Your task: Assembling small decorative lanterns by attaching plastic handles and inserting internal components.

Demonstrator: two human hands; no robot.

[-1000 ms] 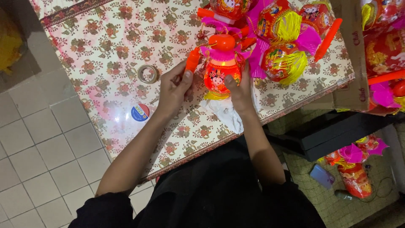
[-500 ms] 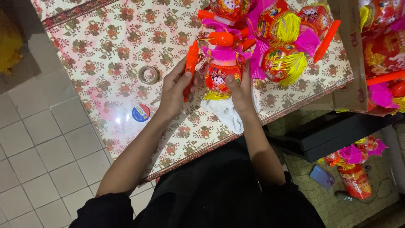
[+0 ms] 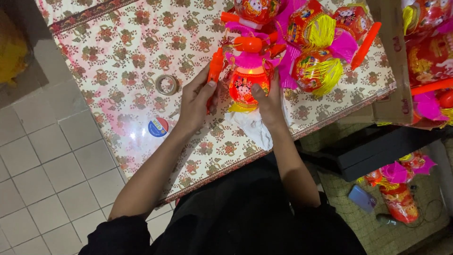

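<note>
A round red toy lantern point(image 3: 244, 86) with a pink frill, a yellow tassel and an orange top lies on the floral tablecloth point(image 3: 118, 56), glowing. My right hand point(image 3: 269, 101) grips its right side, thumb on the red globe. My left hand point(image 3: 198, 99) holds the lantern's orange stick handle point(image 3: 215, 71) at its left side. A white plastic wrapper point(image 3: 252, 125) lies under the lantern and my right hand.
A pile of similar red, pink and yellow lanterns point(image 3: 311, 42) lies just beyond. A tape roll point(image 3: 166, 84) and a round red-blue sticker point(image 3: 158, 127) sit left of my hands. A cardboard box point(image 3: 396, 61) of lanterns stands right; more lanterns point(image 3: 398, 189) lie on the floor.
My left hand has slid up along the orange handle and now grips it. The lantern has stayed between both hands, and its light looks brighter.
</note>
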